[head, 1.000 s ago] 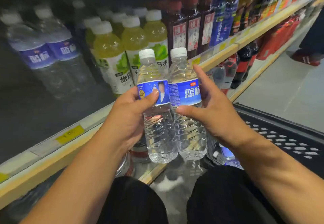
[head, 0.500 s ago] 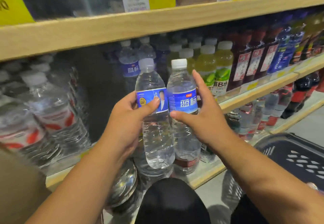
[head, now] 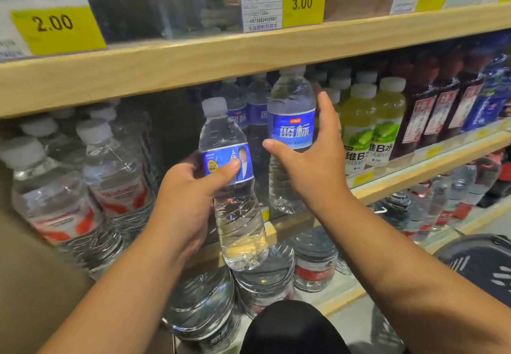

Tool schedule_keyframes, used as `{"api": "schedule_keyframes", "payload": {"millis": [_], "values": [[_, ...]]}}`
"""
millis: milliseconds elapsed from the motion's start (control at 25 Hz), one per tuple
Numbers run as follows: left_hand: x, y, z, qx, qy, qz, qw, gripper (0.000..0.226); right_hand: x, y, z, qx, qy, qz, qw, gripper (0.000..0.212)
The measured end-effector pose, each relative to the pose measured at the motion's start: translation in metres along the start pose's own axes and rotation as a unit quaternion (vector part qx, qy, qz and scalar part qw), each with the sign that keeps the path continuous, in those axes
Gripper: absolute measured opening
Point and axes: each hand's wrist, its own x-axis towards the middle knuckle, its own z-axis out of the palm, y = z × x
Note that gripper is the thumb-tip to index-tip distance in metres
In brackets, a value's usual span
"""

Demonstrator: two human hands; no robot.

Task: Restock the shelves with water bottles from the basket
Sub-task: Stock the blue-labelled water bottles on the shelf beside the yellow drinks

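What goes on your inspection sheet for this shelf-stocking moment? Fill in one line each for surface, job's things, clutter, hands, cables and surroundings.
Surface: wooden shelf, with a dark gap behind the hands.
Job's things: left bottle in front of the shelf; right bottle further in, cap just below the upper shelf; basket at lower right.
Clutter: red-label waters, green drinks, dark drinks.
Hands: left hand grips the left bottle; right hand holds the right bottle.
Cables: nothing seen.
Surroundings: price tags above; more bottles below.
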Motion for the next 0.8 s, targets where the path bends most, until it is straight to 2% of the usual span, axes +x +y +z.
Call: {"api": "schedule_keyframes", "payload": {"millis": [40,120,200,480,640,800], "values": [[0.002,0.0,0.0,-0.003,0.003,0.001,1.0,0.046,0.003,0.0,0.004,-0.003,0.003,-0.002,1.0,0.092],[0.005,0.001,0.001,-0.009,0.016,0.001,1.0,0.046,0.011,0.007,0.012,-0.017,0.005,-0.009,1.0,0.065],[0.009,0.001,0.001,-0.007,0.025,0.001,1.0,0.046,0.014,0.019,0.019,-0.045,-0.003,0.018,0.999,0.053],[0.022,0.001,0.003,0.012,0.067,0.01,0.998,0.058,0.013,0.05,0.023,-0.08,-0.022,0.097,0.992,0.048],[0.034,0.003,0.013,0.003,0.09,0.028,0.996,0.045,0.0,0.069,0.02,-0.192,-0.061,0.089,0.975,0.04],[0.039,0.003,0.025,0.042,0.084,0.081,0.992,0.039,0.003,0.07,0.012,-0.197,-0.072,0.091,0.974,0.042]]}}
